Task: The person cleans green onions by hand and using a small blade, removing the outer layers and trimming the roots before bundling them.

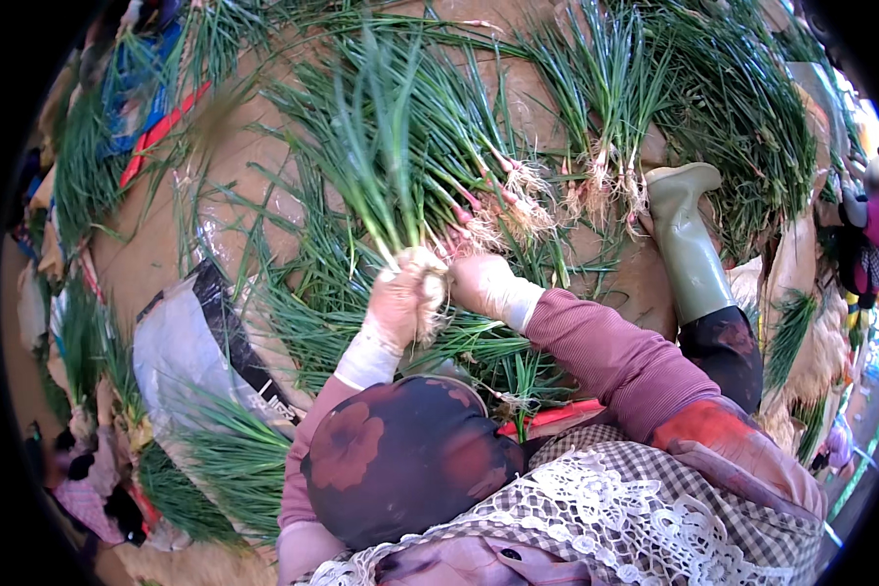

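Openwork lace trims checked cloth; beyond the cloth, the left hand clenches slender, stringy-rooted onions, the right hand curled alongside, its hold unclear.

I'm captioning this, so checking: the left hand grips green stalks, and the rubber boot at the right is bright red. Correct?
The boot colour is wrong: in the head view, the rubber boot is pale green. The left hand does grip green stalks.

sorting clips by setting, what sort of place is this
Probably a vegetable-handling area, perhaps a shed or market: rooted green stalks lie heaped on a brown floor, a rubber boot shows, and another person is at the right edge.
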{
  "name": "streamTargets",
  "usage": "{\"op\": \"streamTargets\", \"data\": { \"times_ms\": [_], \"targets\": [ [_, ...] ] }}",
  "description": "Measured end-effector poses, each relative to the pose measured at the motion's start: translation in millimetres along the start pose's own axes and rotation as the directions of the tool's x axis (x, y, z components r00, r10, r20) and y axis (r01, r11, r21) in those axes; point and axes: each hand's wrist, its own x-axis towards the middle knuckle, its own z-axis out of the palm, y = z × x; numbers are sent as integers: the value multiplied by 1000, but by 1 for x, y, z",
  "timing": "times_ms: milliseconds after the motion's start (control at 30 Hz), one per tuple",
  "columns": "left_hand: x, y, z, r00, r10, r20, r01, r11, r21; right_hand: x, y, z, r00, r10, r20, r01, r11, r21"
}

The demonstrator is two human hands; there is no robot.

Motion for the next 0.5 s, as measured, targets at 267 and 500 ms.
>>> {"op": "streamTargets", "data": {
  "times_ms": [267,500],
  "targets": [
    [-14,40,-6,931,306,-200,-296,952,78,45,61,-60,931,-2,-365,87,972,218],
    [-13,75,10,875,470,115,-430,864,-260,61,100,-106,912,279,-302,-195,940,280]
  ]
}}
